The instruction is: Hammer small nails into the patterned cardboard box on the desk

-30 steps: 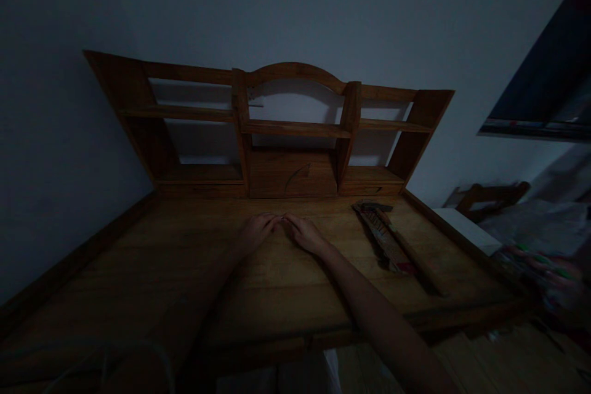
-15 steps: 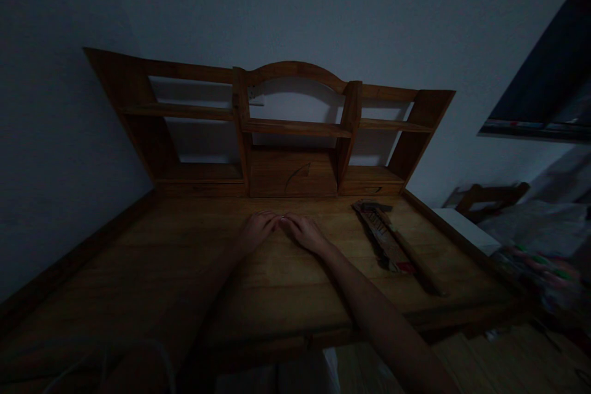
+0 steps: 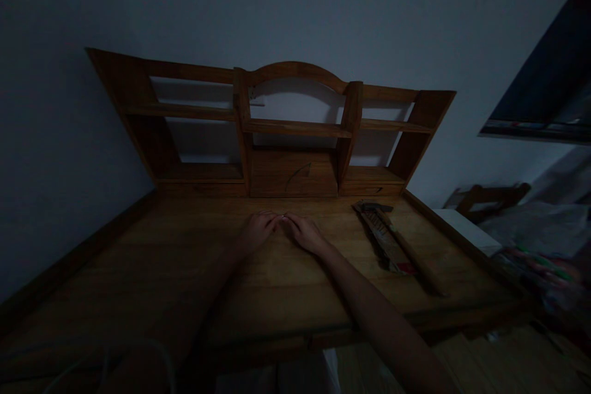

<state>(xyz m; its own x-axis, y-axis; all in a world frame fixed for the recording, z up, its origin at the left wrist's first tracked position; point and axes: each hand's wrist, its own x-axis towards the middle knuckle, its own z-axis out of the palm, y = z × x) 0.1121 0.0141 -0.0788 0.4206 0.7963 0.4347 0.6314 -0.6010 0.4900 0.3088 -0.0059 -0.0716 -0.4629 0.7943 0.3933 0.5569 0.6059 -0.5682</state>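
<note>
Both my hands meet over the middle of the wooden desk [image 3: 272,305], fingertips nearly touching. My left hand [image 3: 259,229] is closed, its thumb and fingers pinched together. Facing it, my right hand [image 3: 302,231] is closed in the same way. A tiny pale thing [image 3: 282,217] shows between the two sets of fingertips; it is too small and dark to name. To the right of my right hand lies a hammer [image 3: 410,255] with a wooden handle, its dark head toward the back. A worn, flat packet [image 3: 384,237] with a red patch lies beside the hammer.
A wooden shelf unit [image 3: 295,130] with small drawers stands along the desk's back edge against the wall. Raised side boards edge the desk. To the right are a white surface [image 3: 466,231], a wooden chair back [image 3: 494,198] and plastic-wrapped things. Pale cables [image 3: 161,351] show at lower left.
</note>
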